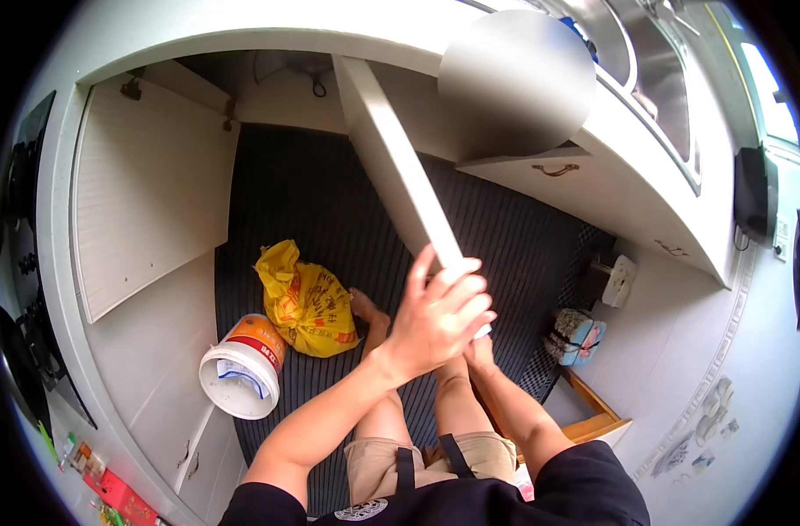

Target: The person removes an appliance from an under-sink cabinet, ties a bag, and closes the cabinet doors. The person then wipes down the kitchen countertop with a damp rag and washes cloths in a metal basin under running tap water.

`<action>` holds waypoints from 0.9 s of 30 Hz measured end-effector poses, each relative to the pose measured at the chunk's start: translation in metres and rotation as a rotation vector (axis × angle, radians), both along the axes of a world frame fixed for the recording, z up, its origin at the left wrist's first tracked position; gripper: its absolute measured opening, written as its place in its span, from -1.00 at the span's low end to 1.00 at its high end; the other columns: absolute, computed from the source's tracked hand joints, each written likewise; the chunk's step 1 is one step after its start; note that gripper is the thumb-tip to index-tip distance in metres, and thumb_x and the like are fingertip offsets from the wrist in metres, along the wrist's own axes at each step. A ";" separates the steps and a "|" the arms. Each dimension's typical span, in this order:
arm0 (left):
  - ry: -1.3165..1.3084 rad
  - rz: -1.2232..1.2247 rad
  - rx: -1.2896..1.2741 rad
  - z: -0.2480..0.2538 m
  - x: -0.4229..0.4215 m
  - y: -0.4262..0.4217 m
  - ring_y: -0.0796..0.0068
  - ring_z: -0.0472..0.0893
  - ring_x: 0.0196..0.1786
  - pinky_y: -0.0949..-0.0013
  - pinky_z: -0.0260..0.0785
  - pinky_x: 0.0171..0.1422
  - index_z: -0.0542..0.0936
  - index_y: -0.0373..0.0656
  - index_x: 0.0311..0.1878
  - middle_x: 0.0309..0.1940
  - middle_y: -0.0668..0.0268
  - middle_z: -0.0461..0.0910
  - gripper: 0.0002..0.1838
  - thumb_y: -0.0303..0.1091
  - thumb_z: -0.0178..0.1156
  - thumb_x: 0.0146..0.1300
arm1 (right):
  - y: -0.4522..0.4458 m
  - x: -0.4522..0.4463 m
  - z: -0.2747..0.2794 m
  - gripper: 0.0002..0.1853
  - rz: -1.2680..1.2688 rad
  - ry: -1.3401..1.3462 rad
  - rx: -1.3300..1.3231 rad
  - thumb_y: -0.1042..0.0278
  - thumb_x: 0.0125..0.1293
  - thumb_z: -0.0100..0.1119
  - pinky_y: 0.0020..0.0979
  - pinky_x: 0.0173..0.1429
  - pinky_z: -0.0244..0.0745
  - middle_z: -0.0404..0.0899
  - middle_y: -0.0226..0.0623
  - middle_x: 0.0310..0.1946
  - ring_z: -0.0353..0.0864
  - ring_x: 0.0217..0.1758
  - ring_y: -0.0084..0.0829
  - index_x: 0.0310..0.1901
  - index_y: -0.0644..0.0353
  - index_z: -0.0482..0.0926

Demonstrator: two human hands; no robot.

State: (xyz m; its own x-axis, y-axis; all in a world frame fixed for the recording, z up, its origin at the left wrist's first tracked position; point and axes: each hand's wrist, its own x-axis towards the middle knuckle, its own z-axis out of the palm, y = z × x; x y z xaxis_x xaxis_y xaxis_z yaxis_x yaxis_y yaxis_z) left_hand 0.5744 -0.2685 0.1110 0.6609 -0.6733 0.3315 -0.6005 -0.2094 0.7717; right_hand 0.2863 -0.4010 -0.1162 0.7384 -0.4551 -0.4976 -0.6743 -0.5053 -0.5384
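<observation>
A white cabinet door (391, 149) stands swung out from the counter, its long edge toward me. My left hand (439, 311) is closed around the near end of this door, fingers over its edge. Just below it, my right hand (480, 350) grips the door's near corner; its fingers are partly hidden by the door and my left hand. Left of my legs, a tied yellow plastic bag (308, 302) rests on the dark ribbed mat (286, 193). Beside the bag lies a tipped white bucket (233, 399) with an orange and red label and something blue and white inside.
Another cabinet door (155, 193) hangs open on the left. To the right are closed cabinet fronts (593, 188) under a metal sink (658, 79). A strapped bundle (575, 337) and a wooden frame (597, 412) stand by the right wall. A blurred round patch covers part of the counter.
</observation>
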 end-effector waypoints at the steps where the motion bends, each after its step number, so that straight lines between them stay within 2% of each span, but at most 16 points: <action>1: 0.016 0.014 -0.001 -0.001 -0.002 0.010 0.30 0.48 0.10 -0.14 -0.14 0.44 0.58 -0.09 -0.39 -0.26 0.37 0.55 -0.87 -0.35 0.29 -0.04 | -0.011 0.001 0.004 -0.66 0.030 0.030 -0.019 0.14 0.04 0.27 -0.21 -0.16 0.49 0.57 -0.05 -0.32 0.60 -0.28 -0.05 -0.26 0.24 0.56; 3: 0.036 0.035 -0.005 0.000 -0.004 0.033 0.19 0.50 0.06 -0.15 -0.08 0.41 0.55 -0.14 -0.47 -0.31 0.33 0.56 -0.92 -0.44 0.26 -0.05 | -0.027 0.016 0.025 -0.67 0.040 0.128 0.009 0.15 0.04 0.27 -0.24 -0.16 0.50 0.56 -0.07 -0.34 0.59 -0.29 -0.07 -0.29 0.27 0.55; 4: 0.052 0.056 0.011 0.002 -0.004 0.044 0.12 0.48 0.07 -0.16 0.02 0.36 0.53 -0.17 -0.50 -0.31 0.29 0.56 -0.93 -0.45 0.24 -0.04 | -0.034 0.017 0.021 -0.64 0.004 0.083 -0.007 0.10 0.04 0.29 -0.20 -0.21 0.47 0.55 -0.02 -0.39 0.58 -0.32 -0.04 -0.34 0.27 0.56; 6: 0.093 0.090 0.047 0.006 -0.005 0.063 0.15 0.49 0.09 -0.11 0.13 0.34 0.51 -0.17 -0.50 -0.29 0.30 0.55 -0.91 -0.43 0.24 0.01 | -0.045 0.026 0.012 -0.67 -0.003 0.082 -0.005 0.16 0.03 0.27 -0.23 -0.19 0.48 0.57 -0.01 -0.39 0.59 -0.28 -0.05 -0.32 0.29 0.55; 8: 0.133 0.128 0.158 0.014 -0.010 0.076 0.06 0.46 0.11 -0.07 0.18 0.27 0.53 -0.19 -0.49 -0.28 0.28 0.56 -0.93 -0.45 0.22 0.03 | -0.048 0.052 0.013 -0.66 -0.094 0.131 0.072 0.17 0.01 0.24 -0.21 -0.11 0.45 0.56 -0.01 -0.31 0.58 -0.19 -0.03 -0.28 0.28 0.56; 11: 0.091 0.224 0.293 0.016 -0.015 0.084 0.04 0.44 0.14 0.02 0.22 0.22 0.60 -0.18 -0.41 -0.29 0.29 0.58 -0.95 -0.44 0.24 0.03 | -0.048 0.107 -0.007 -0.53 -0.170 0.067 0.108 0.06 0.02 0.18 -0.20 -0.12 0.43 0.58 0.13 -0.33 0.60 -0.14 0.03 -0.20 0.36 0.54; 12: 0.070 0.267 0.330 0.015 -0.016 0.086 0.05 0.44 0.14 0.03 0.23 0.22 0.61 -0.17 -0.39 -0.30 0.29 0.58 -0.94 -0.45 0.24 0.03 | -0.050 0.121 -0.027 -0.52 -0.224 0.040 0.182 0.06 0.08 0.18 -0.27 -0.14 0.43 0.58 0.15 -0.34 0.64 -0.14 -0.10 -0.19 0.41 0.53; 13: 0.051 0.297 0.320 0.015 -0.014 0.087 0.05 0.45 0.14 0.05 0.26 0.20 0.62 -0.18 -0.35 -0.24 0.30 0.60 -0.92 -0.50 0.22 0.04 | -0.050 0.149 -0.034 -0.55 -0.235 0.092 0.198 0.08 0.14 0.18 -0.31 -0.24 0.41 0.57 0.07 -0.44 0.63 -0.30 -0.29 -0.24 0.43 0.50; 15: 0.026 0.333 0.285 0.007 -0.016 0.091 0.06 0.45 0.15 0.07 0.29 0.18 0.63 -0.19 -0.32 -0.19 0.30 0.62 -0.89 -0.53 0.20 0.04 | -0.054 0.196 -0.062 -0.59 -0.201 -0.050 0.218 0.11 0.17 0.18 -0.34 -0.33 0.36 0.53 -0.08 -0.56 0.48 -0.45 -0.45 -0.33 0.43 0.49; 16: 0.014 0.350 0.267 0.004 -0.017 0.093 0.06 0.45 0.15 0.08 0.30 0.17 0.63 -0.19 -0.31 -0.17 0.30 0.63 -0.87 -0.55 0.19 0.04 | -0.051 0.223 -0.080 -0.60 -0.290 -0.219 0.315 0.10 0.17 0.18 -0.35 -0.35 0.33 0.49 -0.16 -0.60 0.42 -0.49 -0.46 -0.40 0.41 0.48; 17: 0.024 0.366 0.250 0.003 -0.020 0.097 0.05 0.45 0.16 0.09 0.31 0.20 0.64 -0.17 -0.28 -0.07 0.21 0.61 -0.80 -0.61 0.16 0.02 | -0.050 0.252 -0.097 -0.60 -0.380 -0.390 0.413 0.10 0.17 0.18 -0.36 -0.37 0.31 0.46 -0.23 -0.63 0.36 -0.52 -0.47 -0.46 0.39 0.47; 20: 0.025 0.492 0.261 0.003 -0.025 0.099 0.01 0.43 0.19 0.09 0.29 0.26 0.66 -0.11 -0.26 0.05 0.07 0.53 -0.75 -0.63 0.17 -0.02 | -0.061 0.338 -0.111 -0.65 -0.396 -0.302 0.415 0.14 0.19 0.15 -0.39 -0.33 0.31 0.50 -0.25 -0.59 0.43 -0.48 -0.47 -0.43 0.34 0.51; 21: 0.007 0.550 0.245 0.000 -0.025 0.100 -0.07 0.42 0.20 0.08 0.29 0.29 0.66 -0.07 -0.25 0.17 -0.02 0.41 -0.72 -0.64 0.17 -0.03 | -0.063 0.363 -0.115 -0.68 -0.388 -0.275 0.422 0.15 0.20 0.13 -0.40 -0.32 0.32 0.51 -0.25 -0.58 0.45 -0.46 -0.48 -0.39 0.32 0.52; 24: 0.092 0.580 0.115 -0.005 -0.024 0.101 -0.13 0.40 0.22 0.05 0.34 0.25 0.66 -0.08 -0.26 0.24 -0.02 0.33 -0.74 -0.62 0.19 -0.02 | -0.077 0.420 -0.165 -0.69 -0.390 -0.262 0.422 0.13 0.21 0.14 -0.41 -0.25 0.39 0.58 -0.25 -0.45 0.53 -0.35 -0.47 -0.25 0.26 0.57; 26: 0.202 0.531 0.046 -0.004 -0.021 0.102 -0.17 0.39 0.22 -0.01 0.38 0.22 0.65 -0.13 -0.23 0.28 0.03 0.28 -0.76 -0.60 0.20 0.00 | -0.081 0.440 -0.194 -0.67 -0.203 -0.394 0.289 0.10 0.22 0.14 -0.40 -0.18 0.44 0.60 -0.22 -0.35 0.56 -0.26 -0.41 -0.19 0.24 0.57; 27: 0.208 0.522 0.016 -0.005 -0.018 0.103 -0.17 0.39 0.22 -0.01 0.39 0.22 0.65 -0.13 -0.22 0.27 0.05 0.28 -0.77 -0.60 0.20 0.02 | -0.086 0.452 -0.211 -0.65 -0.048 -0.381 0.123 0.10 0.22 0.14 -0.38 -0.15 0.45 0.60 -0.20 -0.30 0.58 -0.22 -0.36 -0.16 0.24 0.57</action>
State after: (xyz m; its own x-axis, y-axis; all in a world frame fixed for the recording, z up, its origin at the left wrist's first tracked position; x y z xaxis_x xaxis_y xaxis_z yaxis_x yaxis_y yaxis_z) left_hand 0.5560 -0.1660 0.1057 0.9582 -0.2428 0.1512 -0.2494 -0.4506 0.8572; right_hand 0.7386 -0.4870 -0.3271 0.8599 -0.4480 -0.2447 -0.4358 -0.3944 -0.8090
